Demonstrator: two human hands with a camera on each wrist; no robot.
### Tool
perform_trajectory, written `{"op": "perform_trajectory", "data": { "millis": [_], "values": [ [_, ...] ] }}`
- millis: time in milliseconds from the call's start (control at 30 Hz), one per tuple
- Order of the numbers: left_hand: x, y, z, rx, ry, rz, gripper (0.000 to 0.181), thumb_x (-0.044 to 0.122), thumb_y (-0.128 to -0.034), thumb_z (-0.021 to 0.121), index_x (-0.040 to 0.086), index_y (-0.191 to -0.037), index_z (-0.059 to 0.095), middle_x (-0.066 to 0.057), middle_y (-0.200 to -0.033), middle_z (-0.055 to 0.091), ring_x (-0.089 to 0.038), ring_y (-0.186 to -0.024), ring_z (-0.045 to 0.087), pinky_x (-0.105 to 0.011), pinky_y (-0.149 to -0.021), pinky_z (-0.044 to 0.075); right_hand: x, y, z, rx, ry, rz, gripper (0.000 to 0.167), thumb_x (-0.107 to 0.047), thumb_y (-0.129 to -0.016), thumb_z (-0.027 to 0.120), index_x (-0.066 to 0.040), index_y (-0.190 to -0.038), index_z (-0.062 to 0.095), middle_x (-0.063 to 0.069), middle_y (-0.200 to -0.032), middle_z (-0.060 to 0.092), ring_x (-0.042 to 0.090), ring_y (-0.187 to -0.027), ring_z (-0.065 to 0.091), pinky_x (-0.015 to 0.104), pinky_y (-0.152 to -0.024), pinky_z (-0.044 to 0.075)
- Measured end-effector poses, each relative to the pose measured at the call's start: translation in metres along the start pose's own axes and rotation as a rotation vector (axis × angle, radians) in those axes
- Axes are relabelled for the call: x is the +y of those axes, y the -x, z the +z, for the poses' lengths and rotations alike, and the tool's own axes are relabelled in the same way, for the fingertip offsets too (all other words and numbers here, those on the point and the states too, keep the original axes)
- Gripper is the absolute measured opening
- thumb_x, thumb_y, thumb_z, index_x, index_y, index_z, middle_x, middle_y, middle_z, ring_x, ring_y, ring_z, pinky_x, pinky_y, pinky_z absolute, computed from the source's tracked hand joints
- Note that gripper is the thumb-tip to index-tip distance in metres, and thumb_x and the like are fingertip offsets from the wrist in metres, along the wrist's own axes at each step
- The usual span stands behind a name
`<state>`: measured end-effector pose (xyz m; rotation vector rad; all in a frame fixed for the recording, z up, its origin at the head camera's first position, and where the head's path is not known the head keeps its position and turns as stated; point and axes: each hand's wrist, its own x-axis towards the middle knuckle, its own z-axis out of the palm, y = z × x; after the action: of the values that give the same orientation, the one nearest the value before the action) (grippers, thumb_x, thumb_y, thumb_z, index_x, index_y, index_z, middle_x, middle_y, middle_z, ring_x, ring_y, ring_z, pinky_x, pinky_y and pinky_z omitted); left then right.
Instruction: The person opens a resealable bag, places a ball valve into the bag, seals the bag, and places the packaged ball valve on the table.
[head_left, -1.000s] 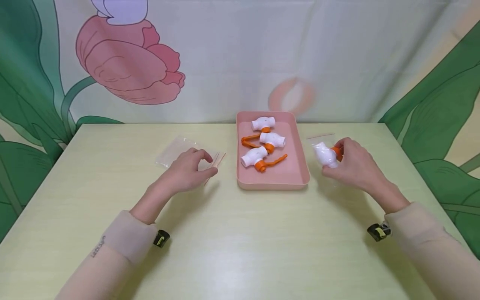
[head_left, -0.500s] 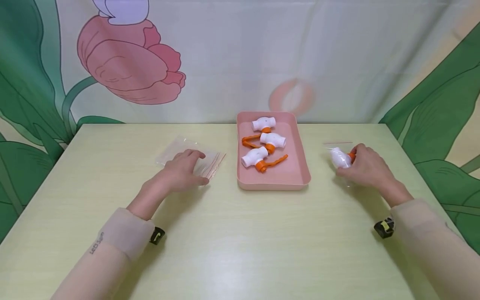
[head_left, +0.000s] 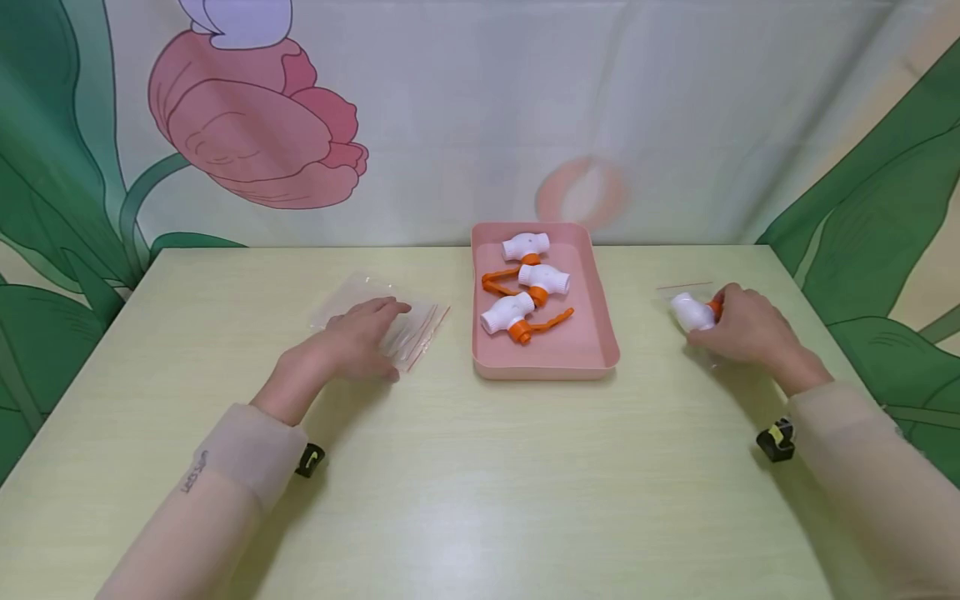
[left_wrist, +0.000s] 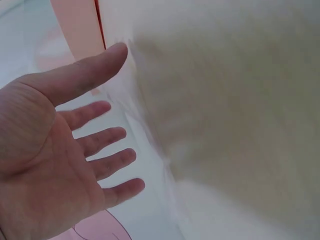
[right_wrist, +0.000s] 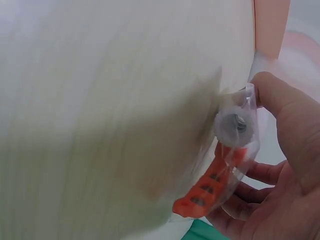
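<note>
On the right side of the table, my right hand [head_left: 750, 329] grips a white plastic ball valve [head_left: 692, 312] with an orange handle, sealed in a clear zip bag [head_left: 681, 291]. In the right wrist view the valve's round end [right_wrist: 234, 127] and its orange handle [right_wrist: 212, 186] show through the plastic, with the thumb on one side and the fingers on the other. My left hand [head_left: 356, 342] hovers over or touches a stack of flat clear zip bags [head_left: 420, 335]; contact is unclear. Its fingers look straight and spread in the left wrist view, with nothing held.
Between the hands stands a pink tray [head_left: 551, 365] with a topmost valve [head_left: 527, 247], a middle valve [head_left: 546, 279] and a front valve [head_left: 508, 314], all white with orange parts. A printed curtain [head_left: 450, 125] hangs behind the table.
My right hand has carried the bagged valve farther right and lower toward the table. The left hand has shifted slightly left over the bags, its thumb and fingers spreading apart.
</note>
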<state>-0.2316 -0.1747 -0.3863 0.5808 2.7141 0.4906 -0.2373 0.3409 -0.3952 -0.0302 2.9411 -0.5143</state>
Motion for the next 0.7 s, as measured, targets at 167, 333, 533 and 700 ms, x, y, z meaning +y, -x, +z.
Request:
{"op": "perform_trajectory", "data": {
  "millis": [167, 333, 533, 700],
  "values": [
    [-0.007, -0.002, -0.007, -0.031, 0.048, 0.040, 0.092, 0.004, -0.0794, 0.085, 0.001, -0.156, 0.034, -0.029, -0.163, 0.019, -0.047, -0.149, 0.018, -0.064, -0.116, 0.024, 0.008, -0.002, -0.005, -0.018, -0.004, 0.013, 0.064, -0.036, -0.089, 0.073, 0.014, -0.120, 0.048, 0.026, -0.105, 0.058, 0.036, -0.088, 0.055, 0.044, -0.071, 0.048],
    [-0.012, -0.003, -0.012, -0.046, 0.055, 0.057, 0.095, 0.002, -0.0758, 0.087, -0.001, -0.155, 0.035, -0.031, -0.162, 0.020, -0.049, -0.148, 0.019, -0.063, -0.116, 0.024, 0.015, -0.004, -0.007, -0.021, -0.006, 0.008, 0.062, -0.037, -0.091, 0.070, 0.013, -0.121, 0.050, 0.026, -0.107, 0.059, 0.036, -0.089, 0.054, 0.041, -0.070, 0.046],
    [-0.012, -0.008, -0.015, -0.062, 0.046, 0.067, 0.095, 0.002, -0.0771, 0.086, 0.000, -0.157, 0.034, -0.029, -0.163, 0.020, -0.047, -0.150, 0.017, -0.060, -0.118, 0.022, 0.022, -0.005, -0.008, 0.008, 0.001, 0.017, 0.054, -0.035, -0.094, 0.066, 0.013, -0.113, 0.050, 0.024, -0.100, 0.058, 0.036, -0.086, 0.052, 0.041, -0.068, 0.043],
    [-0.014, -0.010, -0.018, -0.074, 0.034, 0.068, 0.096, -0.002, -0.0759, 0.085, 0.001, -0.157, 0.034, -0.027, -0.164, 0.020, -0.046, -0.151, 0.015, -0.061, -0.118, 0.021, 0.026, -0.005, -0.009, 0.017, -0.014, 0.064, 0.057, -0.036, -0.097, 0.061, 0.014, -0.117, 0.045, 0.027, -0.101, 0.053, 0.038, -0.087, 0.051, 0.045, -0.070, 0.044]
  ]
}}
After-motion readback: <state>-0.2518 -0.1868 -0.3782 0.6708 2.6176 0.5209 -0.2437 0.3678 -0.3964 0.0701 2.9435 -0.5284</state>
